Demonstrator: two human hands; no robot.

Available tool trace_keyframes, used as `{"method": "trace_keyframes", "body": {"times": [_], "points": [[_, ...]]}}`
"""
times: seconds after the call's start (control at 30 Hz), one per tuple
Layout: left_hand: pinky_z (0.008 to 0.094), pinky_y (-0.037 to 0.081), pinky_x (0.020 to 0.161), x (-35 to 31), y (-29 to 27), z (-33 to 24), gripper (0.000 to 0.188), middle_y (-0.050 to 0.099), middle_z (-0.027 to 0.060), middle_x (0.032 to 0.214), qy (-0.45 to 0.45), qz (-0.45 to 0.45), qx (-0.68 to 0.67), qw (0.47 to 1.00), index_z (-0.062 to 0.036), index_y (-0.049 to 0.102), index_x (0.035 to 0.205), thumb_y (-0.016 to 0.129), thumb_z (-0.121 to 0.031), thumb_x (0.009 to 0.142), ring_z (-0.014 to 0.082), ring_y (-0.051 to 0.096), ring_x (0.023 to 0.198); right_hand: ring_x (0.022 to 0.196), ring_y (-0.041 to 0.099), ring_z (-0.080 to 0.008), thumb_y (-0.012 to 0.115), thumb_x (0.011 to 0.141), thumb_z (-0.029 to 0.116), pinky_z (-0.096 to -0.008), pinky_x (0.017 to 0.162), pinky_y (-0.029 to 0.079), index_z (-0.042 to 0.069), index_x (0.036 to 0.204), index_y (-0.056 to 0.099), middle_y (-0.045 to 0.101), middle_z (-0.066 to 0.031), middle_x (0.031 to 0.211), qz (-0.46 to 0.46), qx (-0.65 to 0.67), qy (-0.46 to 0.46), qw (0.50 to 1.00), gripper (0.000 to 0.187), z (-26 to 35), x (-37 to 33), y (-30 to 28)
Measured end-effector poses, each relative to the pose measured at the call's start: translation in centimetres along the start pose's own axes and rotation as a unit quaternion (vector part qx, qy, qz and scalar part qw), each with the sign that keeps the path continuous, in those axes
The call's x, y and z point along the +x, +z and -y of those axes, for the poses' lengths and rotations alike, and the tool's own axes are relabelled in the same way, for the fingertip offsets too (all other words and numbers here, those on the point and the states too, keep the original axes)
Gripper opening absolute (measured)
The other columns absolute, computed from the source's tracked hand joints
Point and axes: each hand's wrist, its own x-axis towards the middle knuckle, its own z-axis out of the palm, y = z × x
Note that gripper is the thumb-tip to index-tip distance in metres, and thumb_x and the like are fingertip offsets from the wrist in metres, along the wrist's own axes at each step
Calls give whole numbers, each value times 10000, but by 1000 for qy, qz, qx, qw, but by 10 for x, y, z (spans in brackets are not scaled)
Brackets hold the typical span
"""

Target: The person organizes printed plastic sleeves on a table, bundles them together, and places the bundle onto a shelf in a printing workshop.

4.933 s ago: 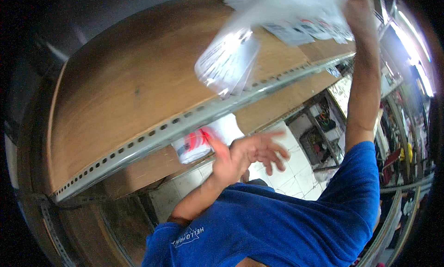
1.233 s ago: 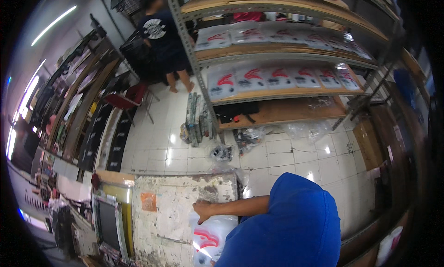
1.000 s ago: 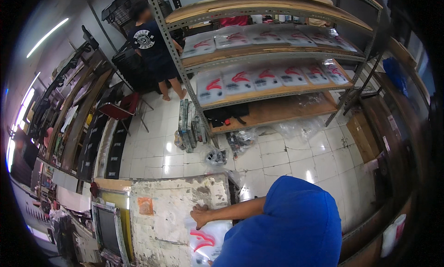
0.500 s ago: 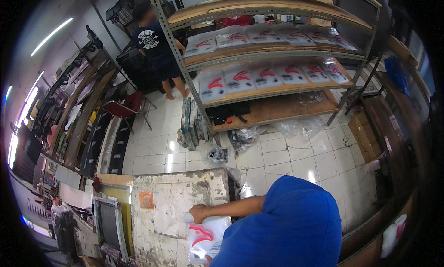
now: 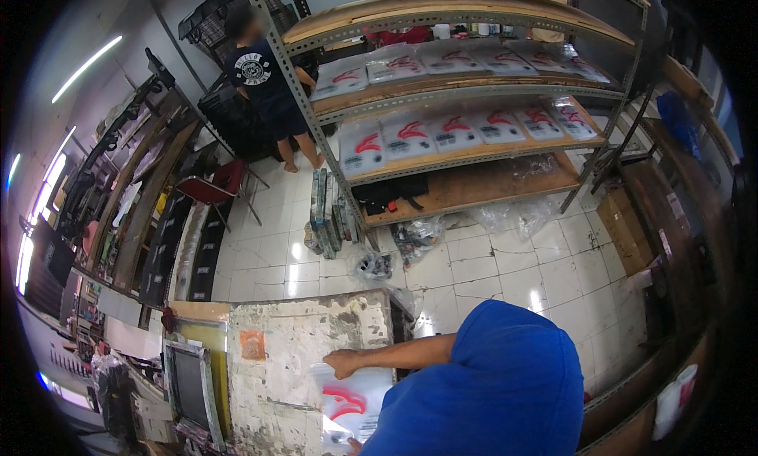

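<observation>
Head view: the red-printed sheet (image 5: pixel 346 403) is flanked, upper edge clamped by the right hand (image 5: pixel 341 364); below, the left hand's (image 5: pixel 354 446) grip cannot be told.

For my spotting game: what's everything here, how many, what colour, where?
Table: one, stained cream, lower centre
Top sheet: one, clear with red print, on table
Patch: one, orange, on table
Framed panel: one, dark, left of table
Shelf unit: one, grey and wood, upper centre
Shelf sheets: about twelve, clear with red, two rows
Chair: one, dark red, left side
Plastic bags: several, clear, below shelf unit
Cardboard box: one, brown, right side
People: at least three, dark, pink and cream tops, around shelf unit
Sleeve: one, blue, lower right
Right hand: one, bare, sheet's upper edge
Left hand: one, bare, partly hidden, lower edge
</observation>
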Motion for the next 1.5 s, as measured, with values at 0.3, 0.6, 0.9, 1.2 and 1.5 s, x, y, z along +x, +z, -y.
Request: {"method": "trace_keyframes", "body": {"times": [0.3,0.6,0.9,1.2,1.5], "points": [[375,478,905,-10,-38,-1,451,602,174,1188,4,-78,-32,996,77,543,1258,678,-114,873,256,587,1019,945,612,-330,691,727,170,-402,861,494,-18,1156,523,621,-207,1062,-93,232,-254,935,498,57,-12,-48],[347,442,966,-28,-78,40,483,596,160,1249,90,-207,42,973,83,555,1257,722,-162,875,227,568,1092,1295,440,-363,800,681,190,-402,1098,348,-18,1394,397,467,-250,1356,-83,144,-99,981,845,-8,-12,-24],[324,468,870,-37,-62,4,373,694,113,1028,59,-252,144,955,47,652,1122,712,-236,887,198,624,952,855,666,-252,762,779,89,-345,778,525,-101,1146,552,680,-203,953,-121,242,-136,953,464,-3,2,-11],[305,508,730,1,-80,6,299,708,95,914,28,-149,73,986,56,674,1060,718,-167,865,161,647,777,905,685,-332,805,653,172,-393,812,529,-37,1077,603,689,-233,967,-51,104,-50,992,515,30,39,-65],[330,511,624,41,-60,45,270,705,119,815,-68,-123,109,984,83,695,964,734,-141,819,183,651,680,1031,640,-340,835,633,315,-391,906,490,-53,1190,583,658,-237,1111,44,-3,42,998,713,-21,90,-55]]}}
